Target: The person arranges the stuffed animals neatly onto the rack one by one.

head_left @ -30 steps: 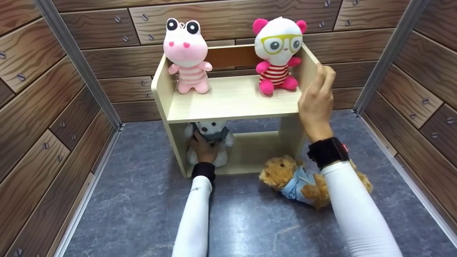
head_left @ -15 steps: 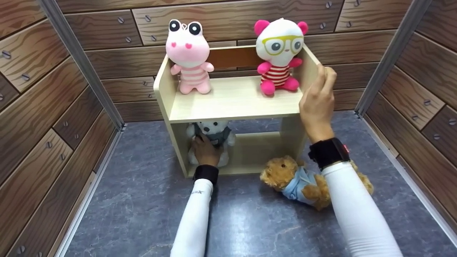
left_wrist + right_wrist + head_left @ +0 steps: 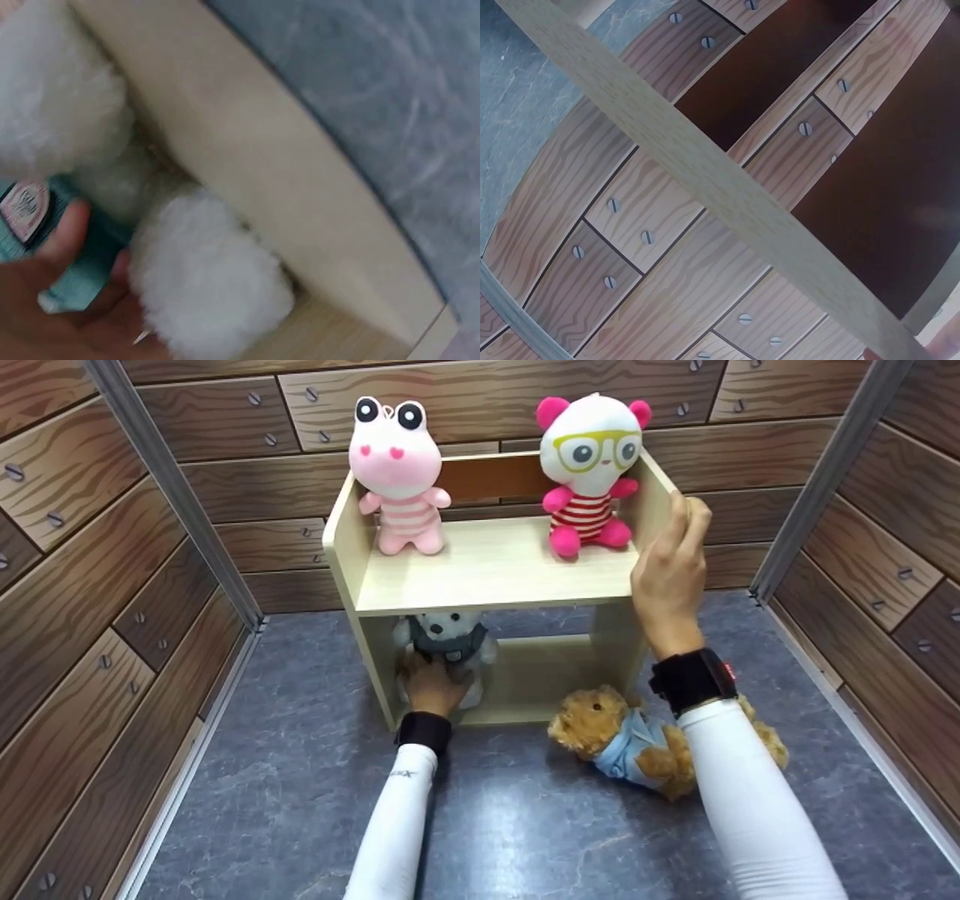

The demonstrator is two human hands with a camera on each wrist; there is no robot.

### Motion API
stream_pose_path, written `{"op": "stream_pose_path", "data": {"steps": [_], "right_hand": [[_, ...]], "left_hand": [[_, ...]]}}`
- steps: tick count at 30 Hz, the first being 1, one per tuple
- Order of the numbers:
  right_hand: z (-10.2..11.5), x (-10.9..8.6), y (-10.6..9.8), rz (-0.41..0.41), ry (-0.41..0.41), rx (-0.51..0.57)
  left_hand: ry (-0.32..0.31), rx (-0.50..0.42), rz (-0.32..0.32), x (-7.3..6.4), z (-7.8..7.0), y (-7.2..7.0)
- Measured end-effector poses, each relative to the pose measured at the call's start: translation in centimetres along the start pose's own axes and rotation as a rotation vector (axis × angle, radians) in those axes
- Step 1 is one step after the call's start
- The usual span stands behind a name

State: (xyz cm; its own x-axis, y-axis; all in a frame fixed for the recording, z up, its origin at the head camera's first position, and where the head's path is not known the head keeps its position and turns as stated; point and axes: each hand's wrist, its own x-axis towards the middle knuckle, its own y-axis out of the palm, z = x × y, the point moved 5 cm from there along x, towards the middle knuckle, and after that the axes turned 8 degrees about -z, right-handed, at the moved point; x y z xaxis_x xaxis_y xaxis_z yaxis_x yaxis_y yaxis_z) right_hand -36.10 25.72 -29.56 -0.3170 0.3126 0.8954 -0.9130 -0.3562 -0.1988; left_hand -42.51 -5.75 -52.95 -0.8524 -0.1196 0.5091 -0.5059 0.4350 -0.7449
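A white plush bear [image 3: 450, 622] in a grey-teal garment sits in the lower left compartment of a pale wooden shelf [image 3: 487, 574]. My left hand [image 3: 433, 686] holds it low on the front. In the left wrist view, the thumb and fingers [image 3: 71, 229] grip around the teal garment [image 3: 86, 274], beside a fluffy white paw [image 3: 214, 277]. My right hand [image 3: 670, 577] grips the front edge of the shelf's right side panel, with fingers over it. Only a bit of that hand shows in the right wrist view, near the panel edge [image 3: 727, 184].
A pink frog-like plush [image 3: 405, 487] and a panda plush with yellow glasses [image 3: 589, 480] sit on the top board. A brown teddy bear [image 3: 637, 742] in blue lies on the grey floor [image 3: 300, 810], partly under my right forearm. Wood-patterned walls [image 3: 75, 660] surround the shelf.
My left hand has slid down the white bear's front, so more of the garment shows. My right hand keeps its hold on the shelf panel.
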Motion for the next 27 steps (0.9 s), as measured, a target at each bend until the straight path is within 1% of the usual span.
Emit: {"op": "stream_pose_path", "data": {"steps": [3,5,6,9,11,13,16,20,24,27], "right_hand": [[0.1,-0.1,0.0,-0.015,-0.032,-0.001],[0.2,-0.1,0.0,-0.018,-0.044,-0.004],[0.2,-0.1,0.0,-0.016,-0.043,-0.004],[0.1,0.0,0.0,-0.008,-0.03,-0.004],[0.0,0.0,0.0,-0.001,-0.009,0.003],[0.0,0.0,0.0,0.006,0.007,0.01],[0.0,0.1,0.0,0.015,0.014,0.011],[0.0,0.1,-0.2,0.014,-0.014,-0.007],[0.0,0.1,-0.2,0.007,-0.018,-0.004],[0.0,-0.1,-0.1,0.005,-0.019,0.002]], "left_hand": [[0.05,0.037,0.12,-0.3,0.1,-0.1],[0.083,0.058,0.183,-0.5,0.1,-0.1],[0.098,0.064,0.208,-0.7,0.1,-0.1],[0.137,0.074,0.238,-0.9,0.1,0.0],[0.151,0.07,0.229,-1.1,0.2,0.1],[0.15,0.067,0.212,-1.3,0.2,0.2],[0.142,0.033,0.168,-1.5,0.2,0.3],[0.134,-0.007,0.103,-1.7,-0.1,0.3],[0.135,0.011,0.07,-1.9,-0.2,0.4],[0.13,0.019,0.062,-2.1,0.0,0.3]]}}
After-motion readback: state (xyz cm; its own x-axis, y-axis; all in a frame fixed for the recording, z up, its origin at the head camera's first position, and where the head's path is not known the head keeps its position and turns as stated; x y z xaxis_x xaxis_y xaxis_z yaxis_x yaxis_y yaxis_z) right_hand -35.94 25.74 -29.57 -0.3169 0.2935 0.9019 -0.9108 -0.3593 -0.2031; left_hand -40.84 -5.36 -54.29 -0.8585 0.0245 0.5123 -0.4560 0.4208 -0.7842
